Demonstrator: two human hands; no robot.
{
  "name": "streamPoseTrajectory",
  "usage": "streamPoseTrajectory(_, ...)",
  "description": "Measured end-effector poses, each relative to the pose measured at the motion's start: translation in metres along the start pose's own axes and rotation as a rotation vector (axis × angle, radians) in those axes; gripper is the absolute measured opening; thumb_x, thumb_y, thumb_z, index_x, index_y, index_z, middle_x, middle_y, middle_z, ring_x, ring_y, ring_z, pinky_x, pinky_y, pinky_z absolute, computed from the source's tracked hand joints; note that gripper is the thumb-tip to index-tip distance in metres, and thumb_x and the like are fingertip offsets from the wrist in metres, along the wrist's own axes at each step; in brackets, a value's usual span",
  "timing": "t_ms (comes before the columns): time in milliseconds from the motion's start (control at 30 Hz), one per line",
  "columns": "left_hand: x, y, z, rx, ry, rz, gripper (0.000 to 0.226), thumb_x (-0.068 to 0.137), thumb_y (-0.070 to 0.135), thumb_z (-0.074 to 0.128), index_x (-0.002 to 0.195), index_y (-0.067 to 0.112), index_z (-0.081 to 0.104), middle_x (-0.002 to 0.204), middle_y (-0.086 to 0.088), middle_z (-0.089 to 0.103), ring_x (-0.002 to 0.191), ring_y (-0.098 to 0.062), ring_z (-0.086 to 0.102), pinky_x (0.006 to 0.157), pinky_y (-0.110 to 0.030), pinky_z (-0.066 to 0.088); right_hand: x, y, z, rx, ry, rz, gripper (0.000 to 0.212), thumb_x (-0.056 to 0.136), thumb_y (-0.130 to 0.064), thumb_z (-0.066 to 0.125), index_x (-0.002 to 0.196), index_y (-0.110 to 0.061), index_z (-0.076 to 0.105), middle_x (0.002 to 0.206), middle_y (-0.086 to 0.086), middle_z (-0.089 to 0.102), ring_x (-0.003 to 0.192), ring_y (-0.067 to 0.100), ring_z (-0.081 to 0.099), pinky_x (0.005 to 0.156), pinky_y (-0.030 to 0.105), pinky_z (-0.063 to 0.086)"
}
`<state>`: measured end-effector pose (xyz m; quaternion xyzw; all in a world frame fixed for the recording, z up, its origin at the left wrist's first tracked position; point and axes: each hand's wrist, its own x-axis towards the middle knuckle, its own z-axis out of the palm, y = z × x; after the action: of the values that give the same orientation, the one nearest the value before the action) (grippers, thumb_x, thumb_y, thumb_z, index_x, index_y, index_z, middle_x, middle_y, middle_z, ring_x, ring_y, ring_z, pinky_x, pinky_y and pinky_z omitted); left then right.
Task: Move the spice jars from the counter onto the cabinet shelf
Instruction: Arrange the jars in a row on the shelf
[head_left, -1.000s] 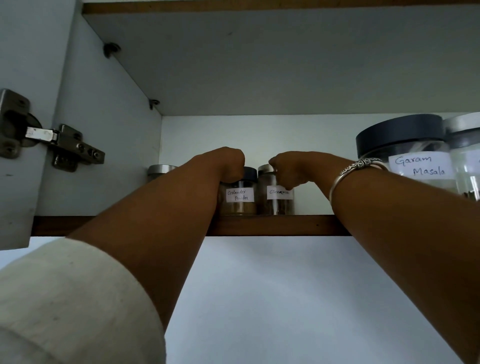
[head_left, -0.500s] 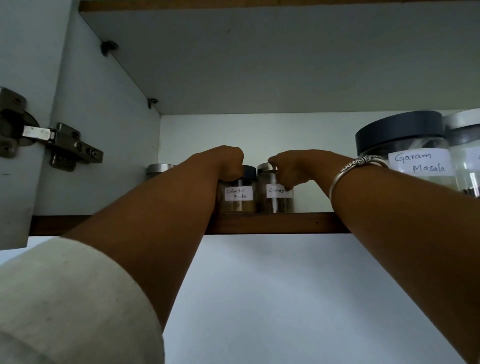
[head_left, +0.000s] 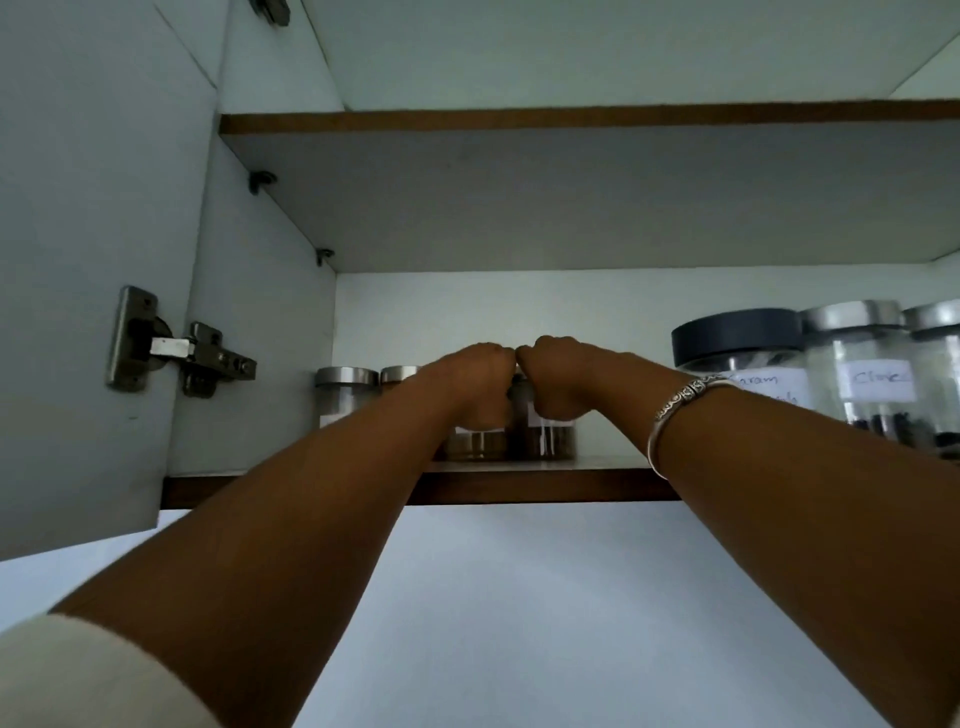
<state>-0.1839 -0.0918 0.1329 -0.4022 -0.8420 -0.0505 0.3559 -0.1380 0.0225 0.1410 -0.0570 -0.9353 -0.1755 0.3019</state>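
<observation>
left hand (head_left: 475, 382): curled down over the top of a small spice jar (head_left: 475, 444), looks clamped on it, though the fingers hide the lid

right hand (head_left: 553, 379): same deal, wrapped over the second jar (head_left: 553, 439), knuckles touching the left hand's

where the jars are: side by side, touching or nearly, on the shelf (head_left: 545, 486) close to its front edge, left of middle

axis: both upright, lids up, bottoms look flat on the shelf

key relation: each jar sits straight under its own hand, so I'd guess letting go means opening and lifting straight up

neighbours: two steel-lidded jars (head_left: 345, 389) just left, big jars (head_left: 737, 358) well apart toward the right end
</observation>
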Motion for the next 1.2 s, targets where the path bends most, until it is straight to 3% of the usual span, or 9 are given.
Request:
streamPoseTrajectory(200,-0.021,0.01,-0.036,0.007,-0.025,-0.013,0.06,0.082,0.022,0.065,0.135,0.011,0.039,0.134,-0.011,0.048,0.116,-0.025,0.05,0.09,-0.032,0.044,-0.038,0.002,-0.044,-0.053,0.069,-0.051,0.061,0.086,-0.017,0.058,0.141,-0.015,0.032,0.13,0.014,0.047,0.119,0.029,0.047,0.089,0.034,0.042)
streamPoseTrajectory(400,-0.036,0.046,-0.061,-0.009,-0.063,0.07,0.067,0.085,0.026,0.064,0.141,0.009,0.031,0.138,-0.014,0.045,0.123,-0.028,0.046,0.096,-0.036,0.043,-0.089,0.029,-0.083,-0.061,0.11,0.027,0.059,0.088,-0.014,0.054,0.142,-0.023,0.032,0.131,0.012,0.047,0.119,0.029,0.047,0.09,0.035,0.042)
streamPoseTrajectory(600,-0.045,0.103,-0.062,-0.121,-0.049,0.125,0.067,0.083,0.029,0.066,0.138,0.011,0.034,0.137,-0.014,0.046,0.121,-0.028,0.047,0.088,-0.034,0.043,-0.144,0.073,-0.099,-0.071,0.037,0.143,0.059,0.089,-0.025,0.058,0.141,-0.017,0.031,0.13,0.016,0.049,0.117,0.032,0.048,0.093,0.039,0.043)
streamPoseTrajectory(733,-0.044,0.134,-0.062,-0.158,-0.04,0.112,0.074,0.079,0.027,0.07,0.142,0.019,0.03,0.137,-0.009,0.048,0.12,-0.026,0.049,0.082,-0.027,0.037,-0.166,0.107,-0.097,-0.057,0.014,0.146,0.054,0.09,-0.023,0.055,0.138,-0.013,0.034,0.125,0.018,0.051,0.113,0.032,0.05,0.093,0.041,0.044)
streamPoseTrajectory(867,-0.033,0.162,-0.066,-0.156,-0.025,0.079,0.07,0.078,0.024,0.071,0.137,0.016,0.035,0.133,-0.01,0.049,0.115,-0.025,0.05,0.084,-0.028,0.039,-0.178,0.143,-0.089,-0.026,0.015,0.128,0.053,0.089,-0.012,0.05,0.139,-0.009,0.032,0.129,0.019,0.045,0.118,0.033,0.044,0.097,0.043,0.042)
streamPoseTrajectory(1033,-0.017,0.197,-0.068,-0.1,0.02,0.01,0.076,0.083,0.02,0.064,0.145,0.013,0.022,0.142,-0.012,0.038,0.125,-0.028,0.043,0.099,-0.034,0.038,-0.179,0.183,-0.078,0.05,0.079,0.09,0.049,0.088,-0.008,0.049,0.135,-0.004,0.036,0.13,0.019,0.044,0.117,0.033,0.046,0.098,0.041,0.042)
streamPoseTrajectory(1200,-0.007,0.213,-0.065,-0.024,0.02,-0.075,0.05,0.086,0.012,0.055,0.134,0.016,0.042,0.121,-0.012,0.054,0.105,-0.025,0.052,0.085,-0.032,0.043,-0.173,0.197,-0.068,0.139,0.091,0.001,0.041,0.086,-0.004,0.047,0.127,-0.005,0.047,0.124,0.017,0.049,0.114,0.033,0.049,0.095,0.041,0.044)
